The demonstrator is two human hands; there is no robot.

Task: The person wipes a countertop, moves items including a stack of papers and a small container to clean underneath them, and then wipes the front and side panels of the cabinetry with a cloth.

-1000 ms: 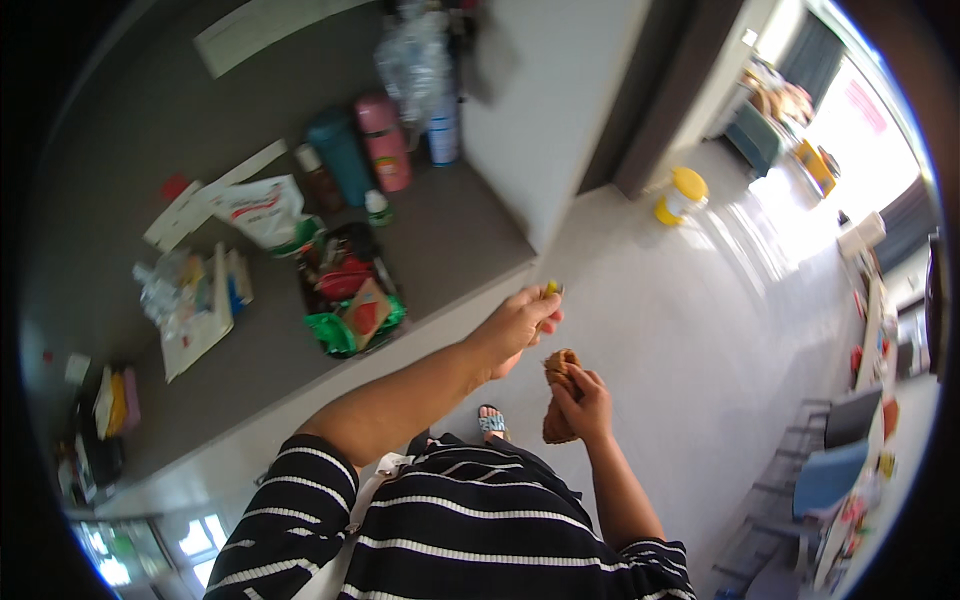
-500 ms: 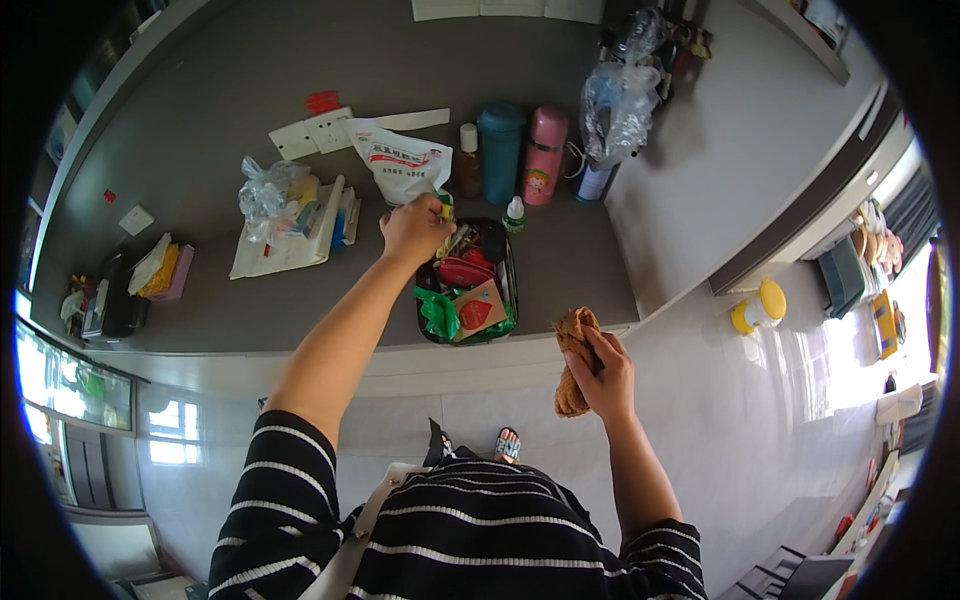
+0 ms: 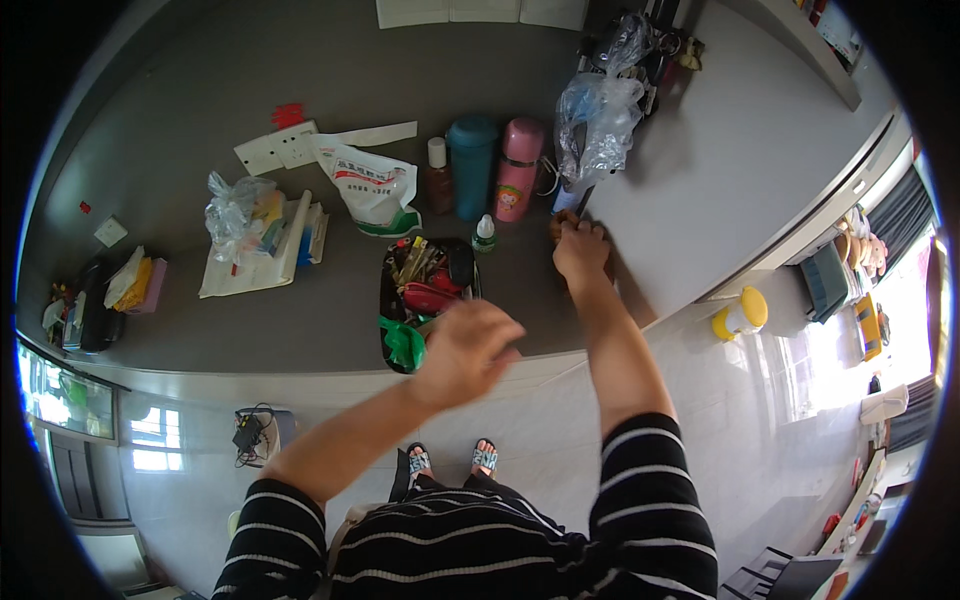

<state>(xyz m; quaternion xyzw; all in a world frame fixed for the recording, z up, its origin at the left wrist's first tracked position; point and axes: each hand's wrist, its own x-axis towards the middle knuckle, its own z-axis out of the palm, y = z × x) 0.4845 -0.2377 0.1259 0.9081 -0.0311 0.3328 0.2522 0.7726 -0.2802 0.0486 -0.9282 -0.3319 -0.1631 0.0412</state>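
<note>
My right hand [image 3: 583, 252] is at the right end of the counter, beside the side wall, with its fingers closed over a brown cloth [image 3: 561, 224]. Most of the cloth is hidden under the hand. Blurred by motion, my left hand [image 3: 465, 352] hovers over the front of a black basket [image 3: 384, 290], its fingers bent; whether anything is in them cannot be made out. Inside the basket are a red pouch [image 3: 428, 298], a green plastic bag [image 3: 402, 345] and several small items. A small green bottle with a white cap [image 3: 484, 236] stands just behind it.
Along the back stand a white pouch [image 3: 368, 188], a brown bottle [image 3: 438, 180], a teal tumbler [image 3: 472, 170] and a pink flask [image 3: 519, 172]. Clear plastic bags [image 3: 600, 125] hang at the right wall. Papers [image 3: 250, 270] lie left; a yellow-lidded bin [image 3: 740, 314] stands on the floor.
My right hand has carried the brown cloth from in front of the counter forward onto its right end. My left hand has drawn back from behind the basket to its front.
</note>
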